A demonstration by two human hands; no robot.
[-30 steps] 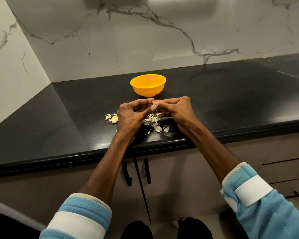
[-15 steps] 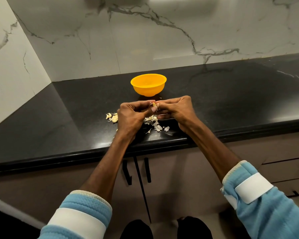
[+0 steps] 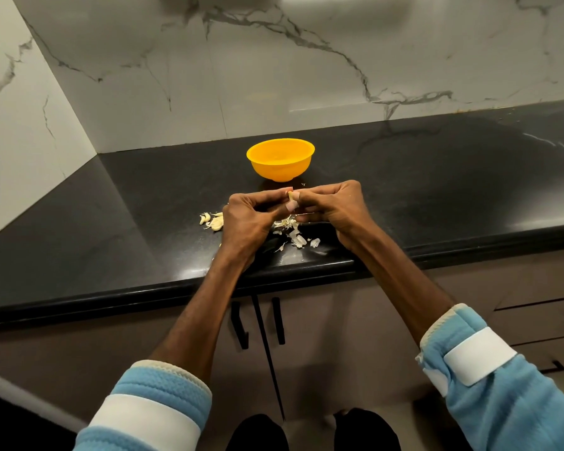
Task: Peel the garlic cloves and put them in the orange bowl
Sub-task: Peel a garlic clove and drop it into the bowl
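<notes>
The left hand (image 3: 246,219) and right hand (image 3: 334,208) both pinch one garlic clove (image 3: 292,196) between curled fingertips, just in front of the orange bowl (image 3: 282,170). The clove's long axis seems to point toward the bowl, which is about equally near both hands.

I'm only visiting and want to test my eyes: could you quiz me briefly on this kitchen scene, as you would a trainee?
1. True or false: the orange bowl stands farther from the person than both hands.
2. What do the left hand and right hand pinch between them? A) a knife B) a garlic clove C) a spoon
3. Fill in: the loose skins lie on the black ____.
Key: 1 true; 2 B; 3 countertop.
</notes>
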